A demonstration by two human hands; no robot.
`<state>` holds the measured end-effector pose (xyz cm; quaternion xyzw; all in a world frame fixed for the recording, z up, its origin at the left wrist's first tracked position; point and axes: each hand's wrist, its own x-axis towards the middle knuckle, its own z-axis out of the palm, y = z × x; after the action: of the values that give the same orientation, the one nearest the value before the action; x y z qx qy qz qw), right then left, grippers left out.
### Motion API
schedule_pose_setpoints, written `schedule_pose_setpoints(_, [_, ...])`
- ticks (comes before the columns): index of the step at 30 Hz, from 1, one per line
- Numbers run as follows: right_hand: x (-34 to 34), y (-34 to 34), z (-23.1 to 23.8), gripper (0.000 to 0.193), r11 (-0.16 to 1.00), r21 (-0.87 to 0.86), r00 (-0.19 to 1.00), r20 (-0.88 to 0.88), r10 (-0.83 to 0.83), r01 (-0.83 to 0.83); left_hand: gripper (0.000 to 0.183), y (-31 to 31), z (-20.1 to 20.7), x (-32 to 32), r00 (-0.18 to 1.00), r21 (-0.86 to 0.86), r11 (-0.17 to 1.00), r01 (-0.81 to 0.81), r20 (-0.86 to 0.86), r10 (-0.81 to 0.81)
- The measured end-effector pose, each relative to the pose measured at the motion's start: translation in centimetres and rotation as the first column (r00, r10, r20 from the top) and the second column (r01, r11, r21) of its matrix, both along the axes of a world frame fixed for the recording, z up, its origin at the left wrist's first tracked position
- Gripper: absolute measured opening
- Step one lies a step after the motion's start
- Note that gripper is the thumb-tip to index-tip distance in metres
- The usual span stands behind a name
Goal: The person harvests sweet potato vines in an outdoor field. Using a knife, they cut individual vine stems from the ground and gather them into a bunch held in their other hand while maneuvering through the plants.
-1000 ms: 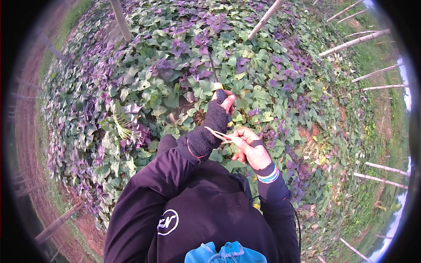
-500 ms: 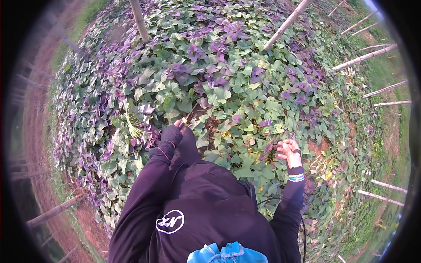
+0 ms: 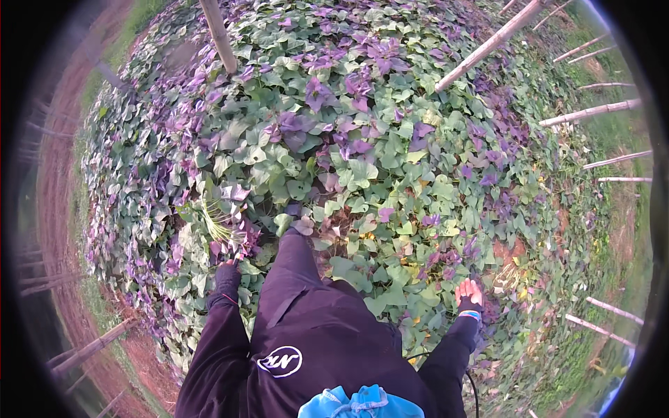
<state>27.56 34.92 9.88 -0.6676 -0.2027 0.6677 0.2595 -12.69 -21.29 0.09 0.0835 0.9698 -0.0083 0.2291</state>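
Nearest, a blue cloth point(image 3: 359, 402) is showing below the person's dark-clothed body, on the near side of and right of a bundle of pale green stems point(image 3: 217, 224), the landmark here. The right hand point(image 3: 469, 291) is hanging well to the right of the bundle and a little nearer the body, its fingers stretching outward, with nothing visible in them. A dark-clothed leg point(image 3: 293, 261) is jutting forward just right of the bundle. The left hand point(image 3: 227, 274), the closer one, is resting just on the body side of the bundle; its fingers are too small and shadowed to tell whether they are apart or gripping. The bundle is lying on leafy vines point(image 3: 390, 157), its long axis slanting from far left to near right. Beyond it, one pole point(image 3: 221, 38) is standing; another point(image 3: 489, 47) is leaning farther right.
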Motion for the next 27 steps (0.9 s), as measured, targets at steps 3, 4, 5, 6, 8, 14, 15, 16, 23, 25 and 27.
schedule_pose_setpoints(3, [-1.2, 0.3, -4.8, 0.025, 0.958, -0.026, 0.958, 0.042, -0.283, 0.285, 0.021, 9.5, -1.4, -4.1, 0.963, 0.19, 0.952, 0.242, 0.077, -0.26])
schedule_pose_setpoints(4, [-4.1, -0.8, -5.9, 0.02, 0.967, -0.105, 0.973, 0.015, -0.23, 0.23, 0.022, 10.6, -2.0, -5.8, 0.943, 0.233, 0.923, 0.305, 0.06, -0.326])
schedule_pose_setpoints(5, [-5.4, -1.1, -6.7, 0.021, 0.976, -0.101, 0.98, 0.059, -0.189, 0.194, 0.024, 14.8, -2.2, -7.0, 0.923, 0.246, 0.907, 0.343, 0.09, -0.374])
schedule_pose_setpoints(6, [-6.9, -1.4, -7.8, 0.022, 0.982, -0.105, 0.984, 0.103, -0.148, 0.159, 0.026, 18.8, -2.2, -8.2, 0.899, 0.257, 0.888, 0.382, 0.118, -0.421])
schedule_pose_setpoints(8, [-13.9, -3.6, -10.7, 0.021, 0.987, -0.157, 0.983, 0.177, 0.045, -0.017, 0.027, 20.9, -5.3, -11.4, 0.914, 0.365, 0.87, 0.331, 0.107, -0.392])
schedule_pose_setpoints(14, [-29.0, -10.8, -22.5, 0.016, 0.714, -0.221, 0.711, 0.108, 0.695, -0.664, 0.034, 28.8, -18.4, -19.0, 0.926, 0.339, 0.903, 0.264, 0.172, -0.336])
schedule_pose_setpoints(15, [-29.6, -11.7, -24.3, 0.017, 0.709, -0.293, 0.717, 0.1, 0.69, -0.641, 0.037, 32.0, -20.0, -18.9, 0.902, 0.28, 0.927, 0.248, 0.282, -0.326])
schedule_pose_setpoints(16, [-30.3, -12.7, -26.1, 0.017, 0.692, -0.36, 0.721, 0.07, 0.689, -0.626, 0.04, 34.5, -21.0, -19.2, 0.88, 0.18, 0.924, 0.337, 0.29, -0.377])
schedule_pose_setpoints(23, [-35.8, -18.2, -33.5, 0.021, 0.675, -0.492, 0.817, -0.149, 0.558, -0.551, 0.04, 38.8, -29.4, -24.9, 0.77, 0.296, 0.776, 0.557, 0.164, -0.616])
schedule_pose_setpoints(25, [-35.4, -17.5, -34.8, 0.019, 0.696, -0.5, 0.843, -0.151, 0.516, -0.515, 0.039, 39.1, -30.2, -23.3, 0.81, 0.45, 0.779, 0.437, 0.178, -0.558])
schedule_pose_setpoints(27, [-33.8, -16.0, -35.7, 0.021, 0.753, -0.474, 0.882, -0.133, 0.452, -0.457, 0.034, 40.5, -28.5, -19.1, 0.85, 0.702, 0.63, 0.33, 0.069, -0.522])
